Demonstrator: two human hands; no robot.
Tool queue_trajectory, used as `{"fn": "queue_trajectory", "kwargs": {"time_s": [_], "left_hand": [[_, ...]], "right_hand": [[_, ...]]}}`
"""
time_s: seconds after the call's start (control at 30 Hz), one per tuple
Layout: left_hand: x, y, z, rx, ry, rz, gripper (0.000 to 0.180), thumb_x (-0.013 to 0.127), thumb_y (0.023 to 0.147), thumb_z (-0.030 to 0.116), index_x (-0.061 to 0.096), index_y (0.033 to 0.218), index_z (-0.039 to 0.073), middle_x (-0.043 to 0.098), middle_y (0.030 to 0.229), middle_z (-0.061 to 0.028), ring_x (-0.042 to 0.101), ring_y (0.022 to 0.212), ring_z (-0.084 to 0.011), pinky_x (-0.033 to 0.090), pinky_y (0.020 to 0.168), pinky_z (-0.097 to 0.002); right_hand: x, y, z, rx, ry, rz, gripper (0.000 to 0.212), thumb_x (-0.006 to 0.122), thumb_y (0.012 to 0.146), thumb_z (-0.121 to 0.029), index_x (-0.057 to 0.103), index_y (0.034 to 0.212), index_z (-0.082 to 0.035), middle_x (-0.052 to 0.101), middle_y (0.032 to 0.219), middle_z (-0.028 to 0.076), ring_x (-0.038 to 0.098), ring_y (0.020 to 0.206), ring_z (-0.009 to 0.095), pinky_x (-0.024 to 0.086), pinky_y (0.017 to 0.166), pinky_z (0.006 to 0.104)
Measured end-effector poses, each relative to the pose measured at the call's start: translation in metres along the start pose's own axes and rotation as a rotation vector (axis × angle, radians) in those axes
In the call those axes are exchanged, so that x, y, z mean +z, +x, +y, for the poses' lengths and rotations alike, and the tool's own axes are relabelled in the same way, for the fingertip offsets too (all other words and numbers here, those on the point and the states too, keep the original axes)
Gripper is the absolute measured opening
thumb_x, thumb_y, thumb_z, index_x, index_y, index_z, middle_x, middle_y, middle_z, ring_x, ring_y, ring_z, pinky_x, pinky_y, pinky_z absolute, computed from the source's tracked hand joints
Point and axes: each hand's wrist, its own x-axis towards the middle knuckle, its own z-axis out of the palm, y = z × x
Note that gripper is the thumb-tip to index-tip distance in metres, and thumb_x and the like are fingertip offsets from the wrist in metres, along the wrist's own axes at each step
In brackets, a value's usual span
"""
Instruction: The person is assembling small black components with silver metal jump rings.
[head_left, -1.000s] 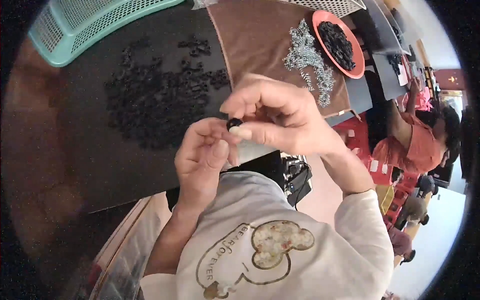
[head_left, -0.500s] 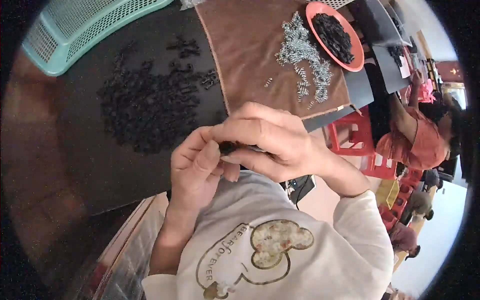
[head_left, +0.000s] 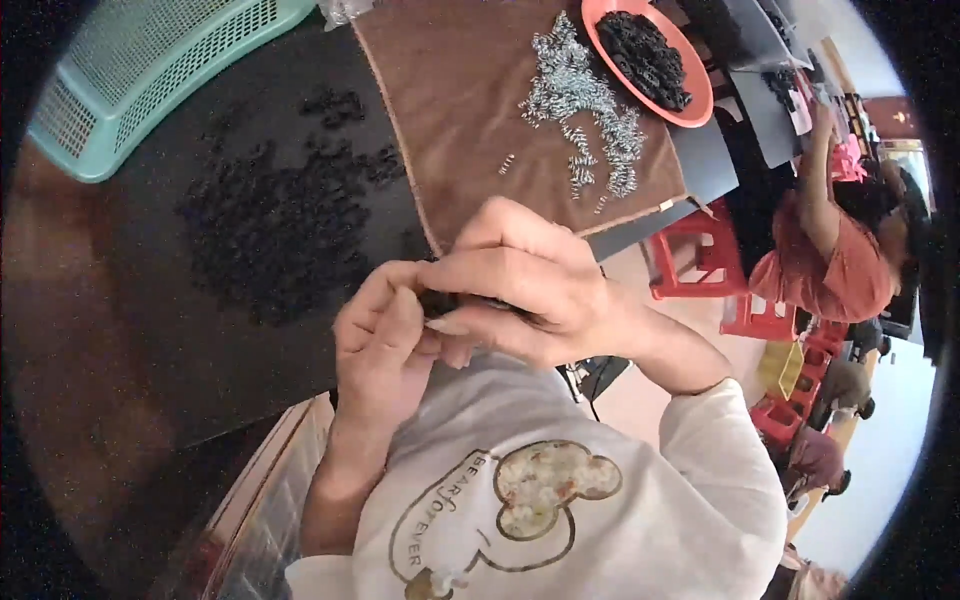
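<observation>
Both of my hands meet in front of my chest around a small black plastic piece (head_left: 437, 302), mostly covered by fingers. My left hand (head_left: 385, 335) pinches one end of it with thumb and fingers. My right hand (head_left: 530, 285) is closed on the same piece from the right, thumb below and fingers above. Just beyond lies a brown cloth (head_left: 450, 110) with a heap of small metal springs (head_left: 575, 85) on it. To the left, a broad pile of small black pieces (head_left: 280, 225) covers part of the dark table.
An orange bowl (head_left: 700, 95) full of black parts (head_left: 645, 60) stands at the far right of the cloth. A green perforated basket (head_left: 130, 130) sits at the far left. Red stools (head_left: 695, 255) and a co-worker in a red top (head_left: 830, 265) are to the right.
The table with its cloth, springs and bowl has shifted slightly left in view. My hands keep the black piece pinched between them, with only small finger movement.
</observation>
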Motion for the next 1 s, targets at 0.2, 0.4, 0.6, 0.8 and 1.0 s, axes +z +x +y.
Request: {"fn": "queue_trajectory", "kwargs": {"time_s": [0.2,0.4,0.6,0.8,1.0], "left_hand": [[-0.002,0.002,-0.001,0.026,0.077,0.007,0.028,0.049,0.101,0.023,0.057,0.105,-0.004,0.063,0.085,-0.0122,0.056,0.065,-0.0145,0.048,0.061,-0.0274],[-0.001,-0.005,0.003,0.039,0.109,-0.034,0.025,0.048,0.102,0.02,0.057,0.101,-0.003,0.064,0.084,-0.0131,0.055,0.063,-0.0132,0.047,0.06,-0.0266],[-0.003,-0.003,0.002,0.056,0.136,-0.038,0.026,0.049,0.102,0.021,0.058,0.099,-0.003,0.064,0.083,-0.0128,0.054,0.062,-0.013,0.047,0.059,-0.0263],[-0.004,0.0,-0.001,0.062,0.127,-0.014,0.026,0.048,0.102,0.021,0.057,0.098,-0.002,0.064,0.082,-0.0123,0.054,0.061,-0.0127,0.046,0.058,-0.0262],[-0.006,0.0,0.001,0.06,0.11,-0.021,0.026,0.047,0.102,0.022,0.057,0.098,-0.002,0.063,0.082,-0.0128,0.054,0.061,-0.0128,0.047,0.058,-0.0266]], "right_hand": [[-0.032,-0.003,-0.009,0.105,-0.095,-0.03,0.02,0.071,0.081,-0.002,0.065,0.1,0.005,0.062,0.089,0.014,0.059,0.068,0.019,0.045,0.055,0.0288],[-0.069,0.003,0.011,0.166,-0.47,-0.126,0.021,0.064,0.079,0.001,0.062,0.099,0.002,0.057,0.085,0.013,0.061,0.075,0.03,0.05,0.063,0.037],[-0.065,0.015,0.024,0.049,-0.753,-0.375,0.034,0.061,0.076,-0.006,0.061,0.109,-0.001,0.055,0.091,0.012,0.063,0.081,0.032,0.054,0.067,0.0392],[-0.064,0.017,0.023,0.208,-0.775,-0.448,0.031,0.061,0.076,-0.005,0.061,0.106,-0.001,0.055,0.092,0.011,0.062,0.085,0.03,0.053,0.069,0.0393],[-0.048,0.014,0.008,0.413,0.049,-0.144,0.011,0.065,0.085,0.0,0.06,0.095,0.001,0.06,0.079,0.006,0.059,0.073,0.013,0.048,0.065,0.0275]]}}
